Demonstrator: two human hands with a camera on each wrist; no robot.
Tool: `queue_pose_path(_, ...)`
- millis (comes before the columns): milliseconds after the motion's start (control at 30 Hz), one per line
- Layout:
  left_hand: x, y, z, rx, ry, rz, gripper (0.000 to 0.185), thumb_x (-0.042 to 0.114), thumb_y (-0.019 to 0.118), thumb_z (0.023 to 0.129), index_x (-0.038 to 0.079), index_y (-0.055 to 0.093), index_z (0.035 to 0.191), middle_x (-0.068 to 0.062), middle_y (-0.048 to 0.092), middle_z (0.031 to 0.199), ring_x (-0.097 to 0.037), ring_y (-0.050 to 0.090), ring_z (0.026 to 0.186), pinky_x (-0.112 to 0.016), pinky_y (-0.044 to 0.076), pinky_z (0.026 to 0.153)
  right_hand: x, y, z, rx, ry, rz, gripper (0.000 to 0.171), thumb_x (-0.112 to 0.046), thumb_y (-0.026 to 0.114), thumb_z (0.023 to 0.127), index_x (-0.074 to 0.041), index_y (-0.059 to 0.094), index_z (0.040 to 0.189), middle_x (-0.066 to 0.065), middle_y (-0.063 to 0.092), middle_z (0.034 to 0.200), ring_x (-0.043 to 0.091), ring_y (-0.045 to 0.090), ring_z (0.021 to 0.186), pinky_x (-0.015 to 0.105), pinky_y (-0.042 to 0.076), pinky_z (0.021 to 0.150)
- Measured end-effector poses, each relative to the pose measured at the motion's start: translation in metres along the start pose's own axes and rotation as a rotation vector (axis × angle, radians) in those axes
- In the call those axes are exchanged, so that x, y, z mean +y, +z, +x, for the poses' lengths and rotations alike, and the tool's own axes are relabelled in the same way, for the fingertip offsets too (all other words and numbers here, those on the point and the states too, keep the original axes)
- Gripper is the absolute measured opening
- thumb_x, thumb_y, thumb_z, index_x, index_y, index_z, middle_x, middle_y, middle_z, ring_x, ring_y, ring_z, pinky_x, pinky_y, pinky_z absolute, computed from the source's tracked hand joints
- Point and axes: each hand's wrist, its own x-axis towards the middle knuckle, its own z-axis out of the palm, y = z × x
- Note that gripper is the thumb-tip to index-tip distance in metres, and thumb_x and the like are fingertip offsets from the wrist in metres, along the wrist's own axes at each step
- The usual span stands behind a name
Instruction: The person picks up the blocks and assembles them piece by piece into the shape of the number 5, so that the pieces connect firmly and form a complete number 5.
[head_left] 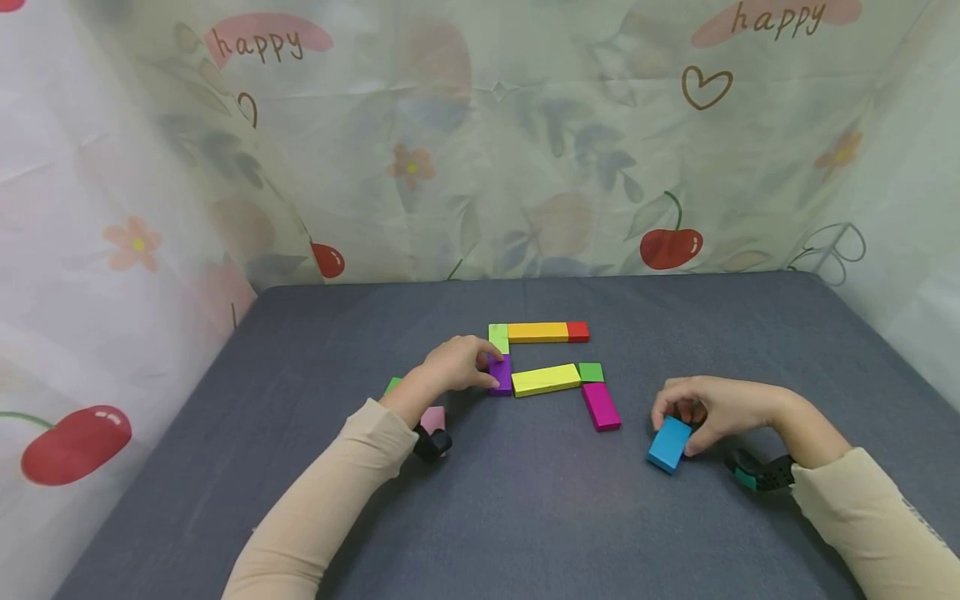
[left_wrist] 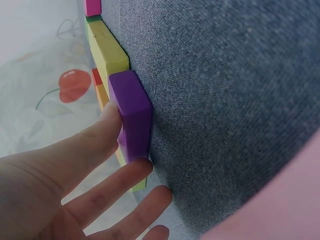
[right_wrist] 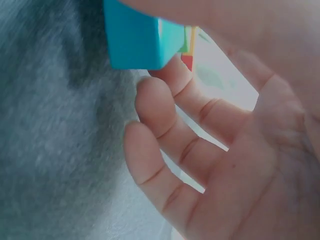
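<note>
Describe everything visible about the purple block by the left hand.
The purple block is a small, solid-coloured rectangular piece with a matte, painted look and sharp edges. It lies flat on the grey cloth, long side running away from the person. Its far end meets the light green block; its right side adjoins the yellow block. The left hand touches its left side with its fingertips.

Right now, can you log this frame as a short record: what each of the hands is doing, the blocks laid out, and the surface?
left hand: fingers touch the purple block
right hand: pinches the blue block, which is tilted
laid blocks: light green block, orange block, red block, yellow block, green block, magenta block
partly hidden by left wrist: pink block
surface: grey cloth table
</note>
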Motion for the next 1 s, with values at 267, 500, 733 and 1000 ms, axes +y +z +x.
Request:
queue_pose_path(267, 0.001, -0.001, -0.001, -0.001, -0.004, 0.001, 0.044, 0.030, 0.073, 0.080, 0.023, 0.062, 0.123, -0.004, 0.065, 0.108, -0.017, 0.057, 0.087, -0.030, 0.047, 0.076, -0.013, 0.001, 0.005, 0.018, -0.016, -0.039, 0.029, -0.023, 0.074, 0.077, -0.022, 0.060, 0.103, -0.002, 0.052, 0.097, 0.009, 0.048, 0.085, 0.024, 0.045, 0.078)
queue_pose_path(500, 0.001, 0.000, -0.001, -0.003, -0.004, 0.002, 0.045, 0.030, 0.073, 0.081, 0.023, 0.061, 0.123, -0.004, 0.065, 0.109, -0.017, 0.057, 0.089, -0.032, 0.048, 0.079, -0.023, 0.004, 0.011, 0.045, -0.055, -0.079, 0.029, -0.025, 0.074, 0.078, -0.022, 0.061, 0.104, -0.005, 0.052, 0.098, 0.008, 0.048, 0.087, 0.024, 0.046, 0.080)
queue_pose_path(733, 0.001, 0.000, -0.001, -0.003, -0.002, 0.000, 0.045, 0.030, 0.073, 0.081, 0.023, 0.061, 0.123, -0.005, 0.065, 0.110, -0.017, 0.057, 0.090, -0.032, 0.048, 0.079, -0.029, 0.009, 0.017, 0.062, -0.106, -0.089, 0.029, -0.026, 0.074, 0.079, -0.022, 0.061, 0.104, -0.005, 0.052, 0.098, 0.008, 0.048, 0.086, 0.025, 0.047, 0.078)
queue_pose_path(1000, 0.001, 0.000, 0.000, -0.005, -0.007, -0.001, 0.045, 0.030, 0.073, 0.080, 0.023, 0.061, 0.123, -0.004, 0.065, 0.111, -0.017, 0.058, 0.087, -0.031, 0.049, 0.077, -0.035, 0.014, 0.023, 0.076, -0.119, -0.113, 0.030, -0.027, 0.075, 0.077, -0.022, 0.062, 0.104, -0.007, 0.052, 0.097, 0.007, 0.049, 0.084, 0.023, 0.046, 0.075)
